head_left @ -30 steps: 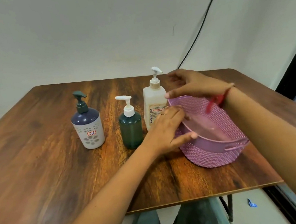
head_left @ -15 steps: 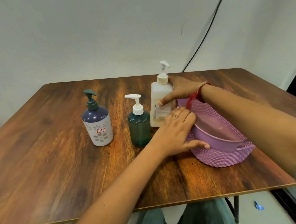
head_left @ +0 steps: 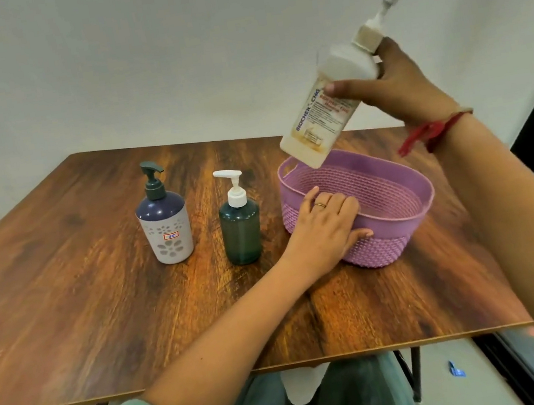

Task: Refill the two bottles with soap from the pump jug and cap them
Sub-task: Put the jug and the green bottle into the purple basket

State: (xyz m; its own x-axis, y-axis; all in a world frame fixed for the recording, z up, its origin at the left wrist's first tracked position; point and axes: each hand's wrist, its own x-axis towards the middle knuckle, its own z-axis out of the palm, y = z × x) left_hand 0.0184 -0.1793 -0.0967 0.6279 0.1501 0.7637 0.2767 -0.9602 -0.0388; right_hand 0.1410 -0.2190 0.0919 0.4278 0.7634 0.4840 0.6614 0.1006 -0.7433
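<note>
My right hand (head_left: 397, 85) grips the white pump jug (head_left: 330, 99) and holds it tilted in the air above the far rim of the purple basket (head_left: 399, 213). My left hand (head_left: 322, 225) holds the basket's near-left rim, fingers over the edge and thumb on the outer wall. A navy and white flowered bottle (head_left: 165, 224) with a dark pump stands at the left. Beside it stands a dark green bottle (head_left: 241, 230) with a white pump. Both bottles are capped and upright on the wooden table (head_left: 102, 313).
The basket sits on the right half of the table and shows nothing inside. A white wall runs behind the table, with a black cable at top right. My legs and the floor show below the table's front edge.
My right hand took hold of the pump jug on the table and lifted it high, tilted, above the basket. The left hand stayed on the basket's rim.
</note>
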